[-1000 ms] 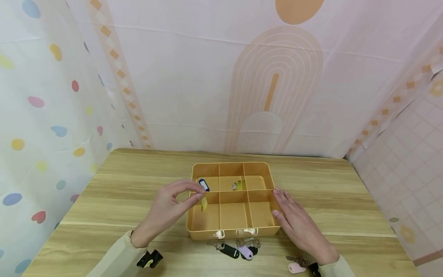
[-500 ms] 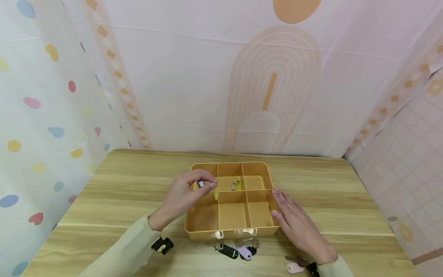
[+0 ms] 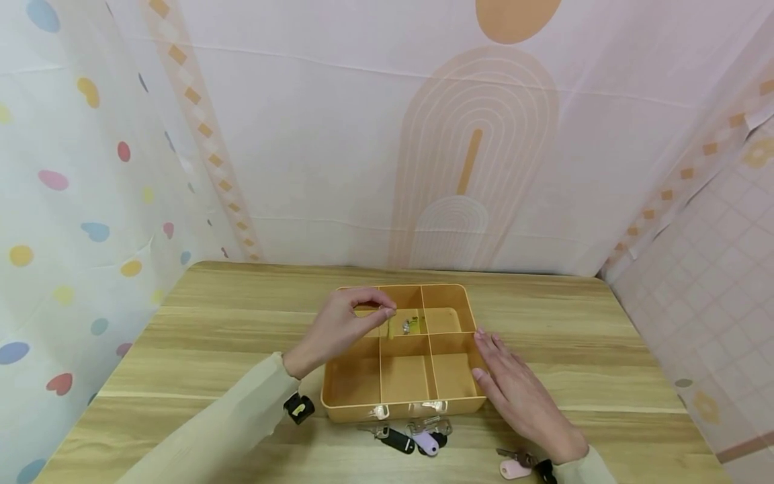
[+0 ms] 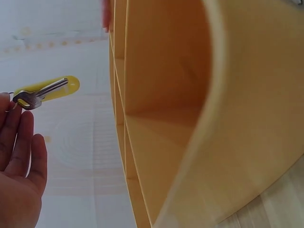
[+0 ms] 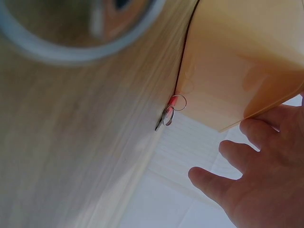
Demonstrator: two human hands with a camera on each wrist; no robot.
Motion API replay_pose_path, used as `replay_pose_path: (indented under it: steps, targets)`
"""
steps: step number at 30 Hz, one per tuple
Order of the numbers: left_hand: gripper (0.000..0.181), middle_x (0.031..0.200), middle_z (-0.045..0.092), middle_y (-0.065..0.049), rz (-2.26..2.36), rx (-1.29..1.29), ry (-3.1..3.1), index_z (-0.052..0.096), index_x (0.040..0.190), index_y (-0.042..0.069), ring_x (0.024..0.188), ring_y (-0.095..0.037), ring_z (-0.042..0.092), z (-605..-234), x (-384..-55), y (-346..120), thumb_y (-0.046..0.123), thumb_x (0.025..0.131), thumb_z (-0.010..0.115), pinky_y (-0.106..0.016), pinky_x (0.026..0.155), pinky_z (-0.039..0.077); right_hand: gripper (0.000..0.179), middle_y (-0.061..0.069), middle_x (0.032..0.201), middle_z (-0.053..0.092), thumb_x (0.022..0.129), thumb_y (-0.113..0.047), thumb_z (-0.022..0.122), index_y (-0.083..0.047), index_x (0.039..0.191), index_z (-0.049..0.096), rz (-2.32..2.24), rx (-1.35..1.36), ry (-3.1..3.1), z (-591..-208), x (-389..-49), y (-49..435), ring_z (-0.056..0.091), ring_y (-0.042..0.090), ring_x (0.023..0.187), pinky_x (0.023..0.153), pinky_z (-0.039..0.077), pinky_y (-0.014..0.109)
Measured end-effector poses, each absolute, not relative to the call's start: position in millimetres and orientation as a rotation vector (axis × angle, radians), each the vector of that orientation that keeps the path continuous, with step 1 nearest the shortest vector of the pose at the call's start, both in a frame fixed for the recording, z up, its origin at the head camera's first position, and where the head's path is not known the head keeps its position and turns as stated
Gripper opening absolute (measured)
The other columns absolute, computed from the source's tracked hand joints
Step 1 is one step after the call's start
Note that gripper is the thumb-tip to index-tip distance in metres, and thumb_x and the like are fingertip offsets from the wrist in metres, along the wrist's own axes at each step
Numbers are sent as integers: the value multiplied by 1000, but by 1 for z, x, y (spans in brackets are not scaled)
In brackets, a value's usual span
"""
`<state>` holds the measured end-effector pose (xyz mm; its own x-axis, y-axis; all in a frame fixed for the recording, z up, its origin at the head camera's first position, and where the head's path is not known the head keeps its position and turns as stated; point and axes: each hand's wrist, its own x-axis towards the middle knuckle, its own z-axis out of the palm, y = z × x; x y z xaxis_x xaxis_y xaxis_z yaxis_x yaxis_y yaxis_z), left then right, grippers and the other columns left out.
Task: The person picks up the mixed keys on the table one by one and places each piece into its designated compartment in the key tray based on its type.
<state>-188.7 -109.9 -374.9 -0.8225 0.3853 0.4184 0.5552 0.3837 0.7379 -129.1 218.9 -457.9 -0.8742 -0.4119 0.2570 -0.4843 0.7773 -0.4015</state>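
Observation:
My left hand point(image 3: 341, 329) pinches the ring of a key with a yellow tag point(image 4: 57, 90), which hangs from the fingertips. In the head view the held tag point(image 3: 390, 328) dangles over the back middle compartment of a tan divided box point(image 3: 405, 408). Inside that compartment lies another yellow-tagged key point(image 3: 414, 325). The left hand covers most of the back left compartment. My right hand point(image 3: 520, 393) lies with extended fingers against the box's right wall; the right wrist view shows its fingertips at the rim.
In front of the box lie keys with a black tag point(image 3: 398, 441) and a lilac tag point(image 3: 426, 444). A pink-tagged key point(image 3: 515, 468) is beside the right wrist. Near the box's outer wall, the right wrist view shows a red-tagged key point(image 5: 171, 107).
My left hand has carried the yellow-tagged key rightward and back, from over the left compartments to the back middle one. It now hides the blue tag. The right hand stays put.

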Motion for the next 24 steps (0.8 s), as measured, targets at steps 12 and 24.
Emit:
replay_pose_path:
  steps: [12,24]
  targets:
    - [8,99,77,4,-1422,-793,-2591,80,101,12,93,-14,71,-368,-218,-99,15,97,74,-33,83,60,58,13,167,30,112,-31,45,-3,161,32,702,715,-2814,-458,-129,220,30,39,152,115,32,68]
    - [9,98,75,4,-1485,-752,-2706,79,101,12,89,-13,68,-376,-236,-90,14,98,71,-31,79,59,58,14,167,30,112,-31,45,-4,162,31,687,713,-2816,-457,-130,221,30,40,151,116,31,67]
